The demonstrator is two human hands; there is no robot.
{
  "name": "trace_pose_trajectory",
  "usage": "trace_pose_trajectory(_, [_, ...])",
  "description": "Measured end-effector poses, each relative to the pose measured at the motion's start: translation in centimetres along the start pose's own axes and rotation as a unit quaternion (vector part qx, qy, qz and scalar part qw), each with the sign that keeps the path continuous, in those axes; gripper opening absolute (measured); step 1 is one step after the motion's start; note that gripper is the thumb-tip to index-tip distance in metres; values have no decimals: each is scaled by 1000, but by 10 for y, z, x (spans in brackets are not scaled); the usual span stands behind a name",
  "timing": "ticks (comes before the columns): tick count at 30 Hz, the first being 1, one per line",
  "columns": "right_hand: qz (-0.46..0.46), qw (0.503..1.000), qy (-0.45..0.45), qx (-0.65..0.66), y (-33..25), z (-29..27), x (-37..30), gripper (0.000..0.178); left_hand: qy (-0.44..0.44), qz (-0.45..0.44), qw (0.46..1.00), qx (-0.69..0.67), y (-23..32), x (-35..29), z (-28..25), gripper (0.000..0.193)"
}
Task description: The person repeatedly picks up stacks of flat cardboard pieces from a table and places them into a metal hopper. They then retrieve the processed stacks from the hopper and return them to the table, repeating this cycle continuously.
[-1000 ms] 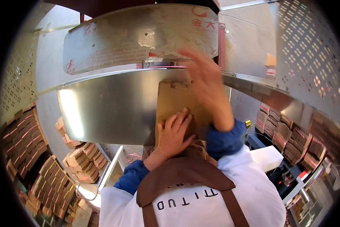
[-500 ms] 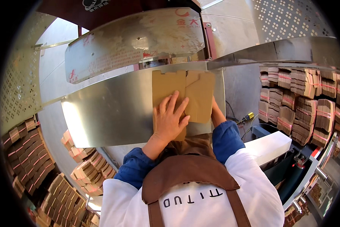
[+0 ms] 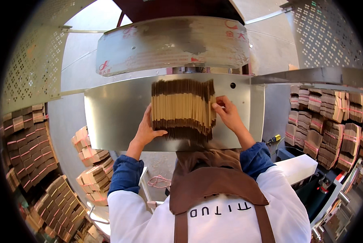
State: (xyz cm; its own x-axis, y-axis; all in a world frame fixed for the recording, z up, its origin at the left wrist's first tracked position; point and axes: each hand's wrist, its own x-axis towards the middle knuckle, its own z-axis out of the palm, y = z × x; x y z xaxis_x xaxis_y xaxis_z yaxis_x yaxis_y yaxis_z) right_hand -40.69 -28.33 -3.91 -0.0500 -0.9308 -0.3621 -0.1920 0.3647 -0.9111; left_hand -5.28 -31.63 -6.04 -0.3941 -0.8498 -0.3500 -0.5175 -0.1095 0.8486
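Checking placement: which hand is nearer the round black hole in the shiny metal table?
Right. The right hand is just below the hole in view; the left hand is across the brown cardboard stack.

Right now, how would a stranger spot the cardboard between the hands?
Start with the shiny metal table spanning the middle of the view, just beyond the brown apron. On it, between the left hand and the right hand, sits a tightly packed row of brown cardboard pieces, edges up. Unlike the pink-banded bundles stacked over at the right, it shows no pink band around it.
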Motion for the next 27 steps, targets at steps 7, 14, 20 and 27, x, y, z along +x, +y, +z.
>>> trace_pose_trajectory(7, [-69,992,-105,-12,22,20,-14,77,-7,24,999,-31,-46,0,-11,116])
trace_pose_trajectory(14, [12,999,-42,-23,-19,51,1,77,66,58,996,7,-25,3,-26,75])
trace_pose_trajectory(20, [-113,988,-99,-44,38,34,4,66,-36,90,993,61,-77,9,-21,102])
trace_pose_trajectory(27, [-37,994,-89,-48,-16,-2,9,61,-37,-53,996,-66,28,7,-6,61])
